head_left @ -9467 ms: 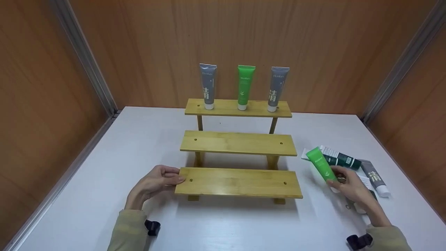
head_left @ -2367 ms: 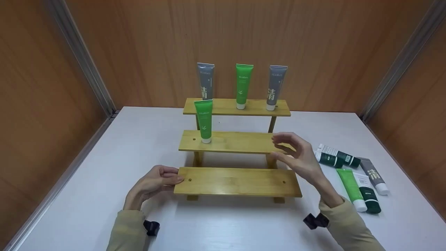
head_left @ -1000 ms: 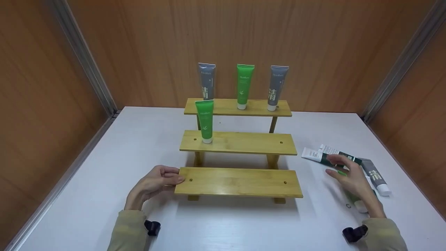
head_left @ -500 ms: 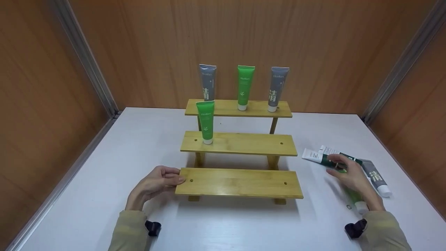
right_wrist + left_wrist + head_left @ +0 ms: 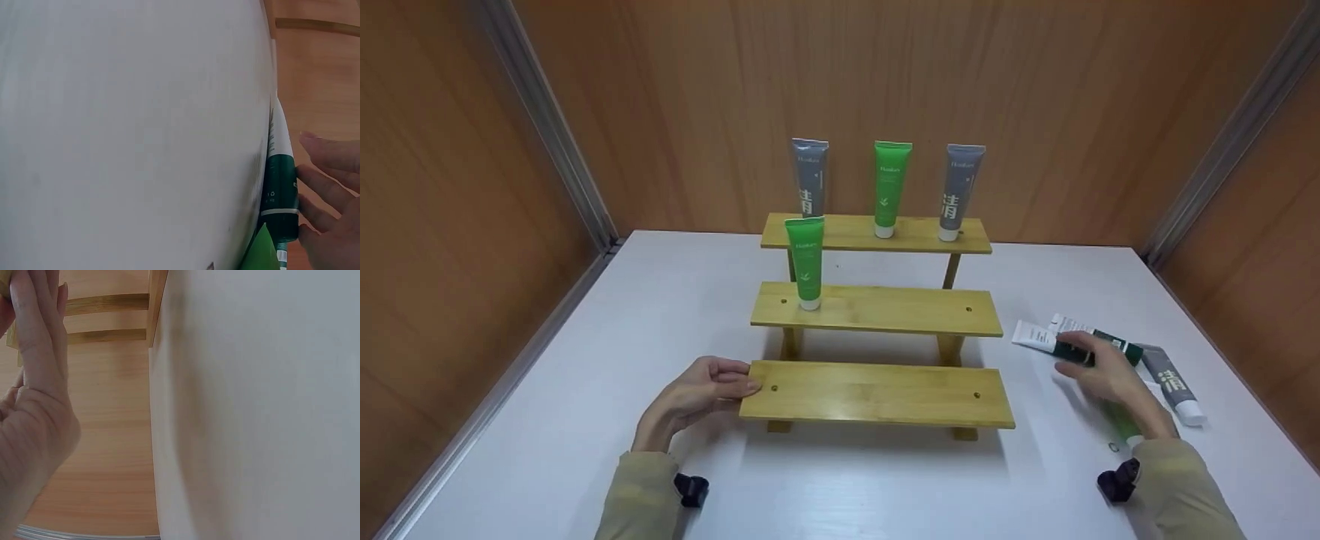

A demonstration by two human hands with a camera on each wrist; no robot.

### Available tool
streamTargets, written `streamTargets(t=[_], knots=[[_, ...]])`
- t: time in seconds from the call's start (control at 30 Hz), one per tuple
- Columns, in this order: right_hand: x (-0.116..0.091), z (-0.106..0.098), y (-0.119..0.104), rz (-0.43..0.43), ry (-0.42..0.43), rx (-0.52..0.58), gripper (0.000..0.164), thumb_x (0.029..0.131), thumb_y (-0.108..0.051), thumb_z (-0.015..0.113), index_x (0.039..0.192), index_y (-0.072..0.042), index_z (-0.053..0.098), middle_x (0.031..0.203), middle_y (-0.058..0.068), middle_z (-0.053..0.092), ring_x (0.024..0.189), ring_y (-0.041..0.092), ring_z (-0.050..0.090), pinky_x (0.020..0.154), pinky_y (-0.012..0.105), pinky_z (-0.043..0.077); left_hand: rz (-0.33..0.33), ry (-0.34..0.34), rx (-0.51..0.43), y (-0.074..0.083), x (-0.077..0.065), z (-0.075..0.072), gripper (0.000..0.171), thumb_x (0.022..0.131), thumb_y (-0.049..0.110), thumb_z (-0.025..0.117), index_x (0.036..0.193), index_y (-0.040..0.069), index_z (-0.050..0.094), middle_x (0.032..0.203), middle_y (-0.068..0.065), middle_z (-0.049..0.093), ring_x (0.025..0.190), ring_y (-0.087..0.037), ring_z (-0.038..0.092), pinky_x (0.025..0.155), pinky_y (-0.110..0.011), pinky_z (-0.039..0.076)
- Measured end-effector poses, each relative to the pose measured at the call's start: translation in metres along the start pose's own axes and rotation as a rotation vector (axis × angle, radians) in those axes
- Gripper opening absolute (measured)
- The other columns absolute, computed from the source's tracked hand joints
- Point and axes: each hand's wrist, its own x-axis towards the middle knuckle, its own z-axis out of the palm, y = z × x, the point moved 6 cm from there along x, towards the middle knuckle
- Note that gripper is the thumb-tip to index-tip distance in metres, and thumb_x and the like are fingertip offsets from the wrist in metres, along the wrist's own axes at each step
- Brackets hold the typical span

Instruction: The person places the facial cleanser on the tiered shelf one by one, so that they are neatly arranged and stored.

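My left hand (image 5: 694,394) pinches the left end of the bottom shelf (image 5: 877,394) of a three-step bamboo display stand. At the right, my right hand (image 5: 1114,379) is over a group of lying squeeze tubes, thumb and fingers spread apart. Its fingertips are right at a white and dark-green tube (image 5: 1035,336); in the right wrist view they lie alongside this tube's dark-green end (image 5: 281,180). A green tube (image 5: 1121,421) lies partly hidden under the right hand and wrist. On the middle shelf, a green tube (image 5: 808,259) stands on its white cap at the left.
The top shelf (image 5: 847,234) bears a grey tube (image 5: 810,169), a green tube (image 5: 892,184) and another grey tube (image 5: 961,184), all upright. A grey tube (image 5: 1171,382) and a second white and dark-green tube (image 5: 1129,349) lie on the white table. Wooden panels enclose the table.
A green tube, earlier in my right hand, now stands on the middle shelf. The right hand has gone back to the lying tubes and shifted slightly left. My left hand keeps its place.
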Motion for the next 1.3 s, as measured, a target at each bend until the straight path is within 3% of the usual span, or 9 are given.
streamTargets(t=[0.43,0.63,0.8,1.07,1.3], knots=[[0.004,0.0,0.005,0.041,-0.011,-0.041,0.064,0.098,-0.028,0.064,0.151,-0.003,0.037,0.155,0.04,0.025,0.138,0.061,0.028,0.112,0.078,0.025,-0.01,0.006,0.014,0.001,0.0,0.001,0.064,0.091,0.015,0.075,0.138,-0.016,0.045,0.109,-0.008,0.075,0.098,-0.015,0.074,0.088,-0.029,0.062],[0.004,0.003,-0.003,-0.013,-0.009,-0.011,0.059,0.098,-0.026,0.065,0.148,-0.004,0.044,0.151,0.037,0.035,0.133,0.056,0.037,0.11,0.075,0.029,0.001,-0.005,0.001,0.001,-0.001,0.001,0.063,0.092,0.014,0.074,0.138,-0.017,0.043,0.109,-0.006,0.075,0.097,-0.014,0.073,0.087,-0.029,0.062],[0.003,0.007,-0.008,-0.025,-0.018,-0.003,0.058,0.096,-0.023,0.067,0.147,-0.004,0.047,0.15,0.034,0.038,0.134,0.053,0.038,0.111,0.074,0.027,0.003,-0.015,-0.008,0.001,-0.001,0.002,0.063,0.092,0.014,0.074,0.138,-0.018,0.044,0.11,-0.008,0.075,0.097,-0.014,0.073,0.087,-0.029,0.062],[-0.002,0.009,-0.02,-0.124,0.002,-0.005,0.05,0.094,-0.014,0.067,0.141,-0.001,0.053,0.145,0.031,0.049,0.136,0.052,0.04,0.113,0.072,0.028,0.002,-0.019,0.0,0.0,0.0,0.001,0.063,0.092,0.015,0.074,0.139,-0.017,0.045,0.112,-0.008,0.075,0.098,-0.015,0.073,0.087,-0.03,0.062],[-0.004,0.01,-0.022,-0.143,0.006,0.024,0.047,0.092,-0.003,0.067,0.137,0.001,0.056,0.131,0.026,0.062,0.123,0.046,0.055,0.105,0.064,0.043,0.0,-0.019,-0.011,0.001,0.001,0.002,0.061,0.092,0.013,0.074,0.137,-0.017,0.046,0.105,-0.005,0.076,0.096,-0.014,0.074,0.086,-0.029,0.063]])
